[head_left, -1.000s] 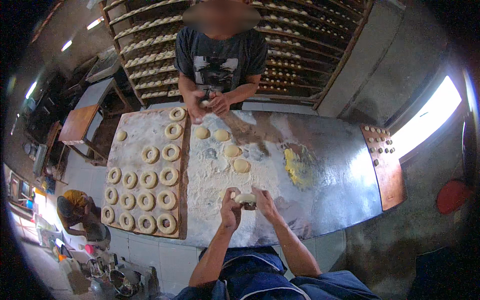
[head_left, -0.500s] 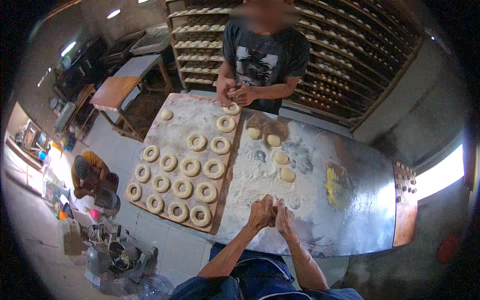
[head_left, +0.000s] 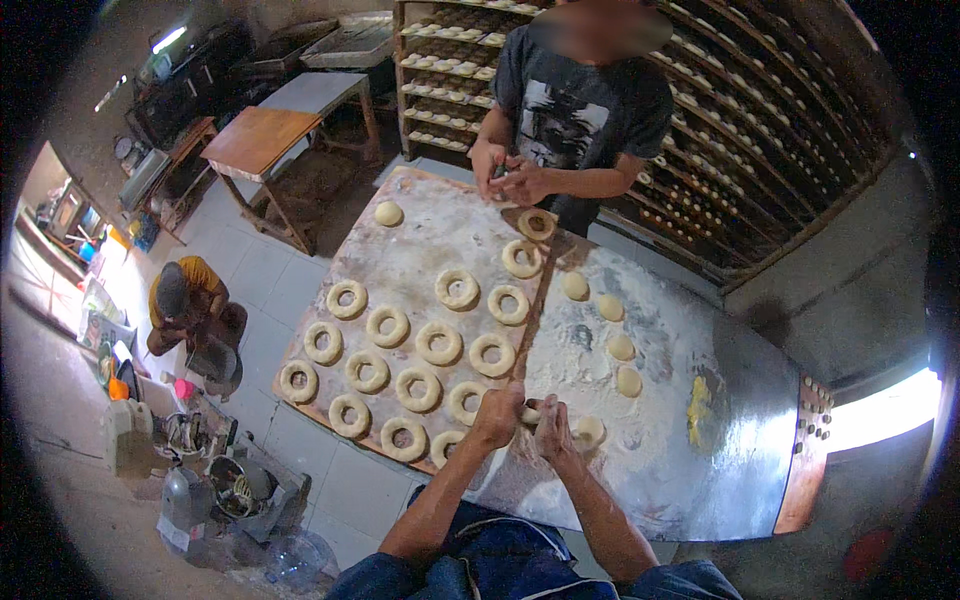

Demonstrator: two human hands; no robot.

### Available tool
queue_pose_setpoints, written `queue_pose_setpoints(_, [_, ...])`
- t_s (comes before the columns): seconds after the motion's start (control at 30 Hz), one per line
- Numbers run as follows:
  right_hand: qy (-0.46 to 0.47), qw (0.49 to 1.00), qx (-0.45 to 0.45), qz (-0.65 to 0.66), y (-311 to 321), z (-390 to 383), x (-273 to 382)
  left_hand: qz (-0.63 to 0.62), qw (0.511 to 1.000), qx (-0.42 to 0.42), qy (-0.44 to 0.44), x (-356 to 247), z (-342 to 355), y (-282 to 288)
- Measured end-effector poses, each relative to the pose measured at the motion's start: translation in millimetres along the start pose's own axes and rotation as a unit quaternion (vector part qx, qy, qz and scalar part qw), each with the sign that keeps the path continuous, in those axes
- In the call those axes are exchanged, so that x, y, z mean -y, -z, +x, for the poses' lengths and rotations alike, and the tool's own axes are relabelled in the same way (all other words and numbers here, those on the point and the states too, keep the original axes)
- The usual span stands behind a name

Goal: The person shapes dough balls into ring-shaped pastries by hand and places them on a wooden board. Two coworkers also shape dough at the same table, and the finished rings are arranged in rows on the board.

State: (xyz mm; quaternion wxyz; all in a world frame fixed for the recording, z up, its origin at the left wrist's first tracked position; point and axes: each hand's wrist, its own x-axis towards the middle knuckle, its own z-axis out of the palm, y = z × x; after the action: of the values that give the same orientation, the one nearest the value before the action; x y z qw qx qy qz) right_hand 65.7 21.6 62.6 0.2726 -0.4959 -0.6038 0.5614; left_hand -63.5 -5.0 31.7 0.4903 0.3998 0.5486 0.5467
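Observation:
Near the front edge of the table, my left hand (head_left: 500,416) and my right hand (head_left: 552,432) both grip a piece of dough (head_left: 530,415), partly hidden by my fingers. Another dough piece (head_left: 589,429) lies just right of my right hand. A floured wooden board (head_left: 340,245) to the left carries several pale dough rings (head_left: 438,342) and a dough ball (head_left: 388,213) in its far corner. Several more dough balls (head_left: 621,347) rest in a line on the flour-dusted metal table (head_left: 745,470), with a yellow smear (head_left: 698,410) to their right.
A co-worker (head_left: 570,120) stands across the table, hands together at the board's far corner. Behind are racks (head_left: 780,150) of dough. Another person (head_left: 190,305) crouches left among mixers (head_left: 240,490) and containers. A wooden side table (head_left: 252,150) stands back left; a smaller board (head_left: 805,450) lies at right.
The view has swung left, so table and board appear farther right. My hands have moved toward the board's right edge, still around the dough. The co-worker's hands shifted to the board's far corner.

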Motion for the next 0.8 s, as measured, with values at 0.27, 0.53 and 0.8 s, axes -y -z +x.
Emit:
queue_pose_setpoints(0.27, [0.036, 0.996, 0.071, 0.039, -45.0, 65.5, -28.3, -0.077, 0.995, -0.046, -0.031, -7.3, 39.8, 73.3])
queue_pose_setpoints(0.53, [0.079, 0.996, 0.038, -0.032, -117.4, 106.6, -12.7, 0.071, 0.981, -0.160, -0.085, 6.5, 69.9, 144.1])
queue_pose_setpoints(0.8, [0.021, 0.976, 0.096, -0.194, -148.0, 184.0, 127.0, 0.314, 0.907, -0.276, -0.043, -46.6, 162.1, 234.3])
